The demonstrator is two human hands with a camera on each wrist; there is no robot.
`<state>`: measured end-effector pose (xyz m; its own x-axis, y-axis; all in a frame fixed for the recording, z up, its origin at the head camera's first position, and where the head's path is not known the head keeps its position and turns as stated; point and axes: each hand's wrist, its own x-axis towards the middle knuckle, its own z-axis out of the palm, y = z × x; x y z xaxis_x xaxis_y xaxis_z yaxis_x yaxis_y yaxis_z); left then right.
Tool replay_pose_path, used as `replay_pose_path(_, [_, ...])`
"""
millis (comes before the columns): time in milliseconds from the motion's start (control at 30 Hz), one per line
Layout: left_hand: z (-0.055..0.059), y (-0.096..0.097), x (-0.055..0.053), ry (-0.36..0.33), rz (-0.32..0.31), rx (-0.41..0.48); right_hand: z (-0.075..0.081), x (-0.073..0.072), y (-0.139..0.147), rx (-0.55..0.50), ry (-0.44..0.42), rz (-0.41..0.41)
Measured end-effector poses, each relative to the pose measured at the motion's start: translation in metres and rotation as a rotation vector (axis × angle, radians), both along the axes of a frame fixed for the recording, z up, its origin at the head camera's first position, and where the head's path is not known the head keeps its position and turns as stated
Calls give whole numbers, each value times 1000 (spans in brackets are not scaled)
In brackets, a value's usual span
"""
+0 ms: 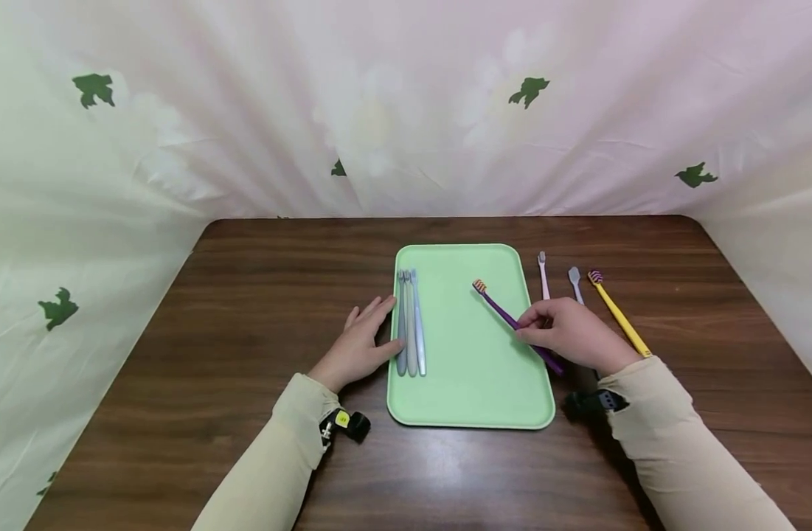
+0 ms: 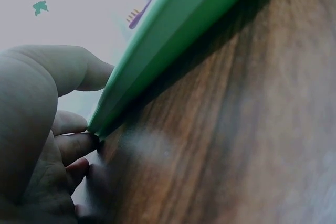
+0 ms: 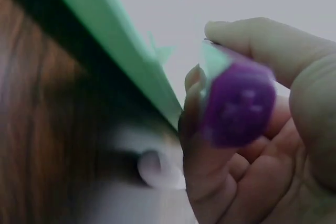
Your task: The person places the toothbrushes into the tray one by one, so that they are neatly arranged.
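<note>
My right hand (image 1: 571, 335) pinches a purple toothbrush (image 1: 496, 308) between thumb and fingers over the right side of a light green tray (image 1: 472, 402). Its orange-striped bristle head points to the far left, and in the right wrist view the blunt handle end (image 3: 241, 106) faces the camera. At the tray's left edge rests my left hand (image 1: 355, 352), fingers extended along the outside and thumb reaching over the rim. Beside that thumb, three greyish toothbrushes (image 1: 410, 324) lie side by side on the tray, heads at the far end.
Right of the tray, a pale pink toothbrush (image 1: 543, 276), a grey-lavender toothbrush (image 1: 574, 279) and a yellow toothbrush (image 1: 619, 316) lie on the dark wooden table (image 1: 279, 273), partly behind my right hand. A pale curtain (image 1: 412, 110) with green bird shapes surrounds the table's back and sides.
</note>
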<state>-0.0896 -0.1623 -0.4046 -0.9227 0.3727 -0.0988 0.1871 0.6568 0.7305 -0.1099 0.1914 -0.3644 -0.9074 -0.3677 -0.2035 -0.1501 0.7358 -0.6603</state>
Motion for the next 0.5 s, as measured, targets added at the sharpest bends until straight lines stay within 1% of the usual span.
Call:
replay_pose_path(100, [0, 1, 2, -8, 4, 6, 0, 4, -4, -25, 5, -3])
replay_pose_path(233, [-1, 5, 1, -6, -8, 19, 4, 8, -10, -19, 18, -15])
replay_pose_path(367, [0, 6, 1, -4, -5, 17, 9, 10, -20, -2, -5, 6])
replay_pose_path(500, [1, 4, 3, -8, 8, 12, 10, 7, -33, 5, -15, 33])
